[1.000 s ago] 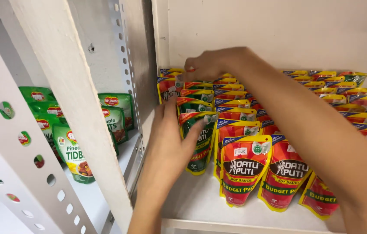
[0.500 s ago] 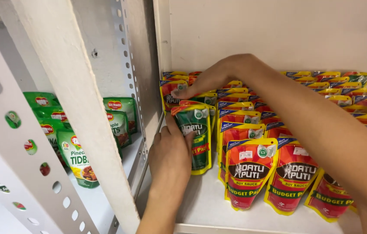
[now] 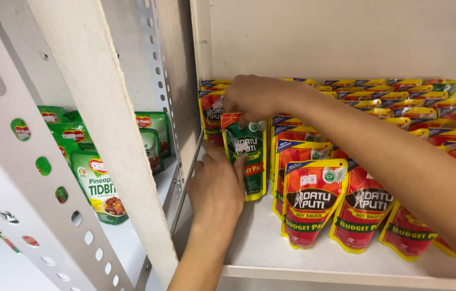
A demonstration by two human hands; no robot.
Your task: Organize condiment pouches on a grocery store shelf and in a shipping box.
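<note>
On the white shelf (image 3: pixel 271 253), a green pouch (image 3: pixel 247 159) is pinched at its top by the right hand (image 3: pixel 255 97) and steadied below by the left hand (image 3: pixel 216 186), fingers pressed together.
</note>
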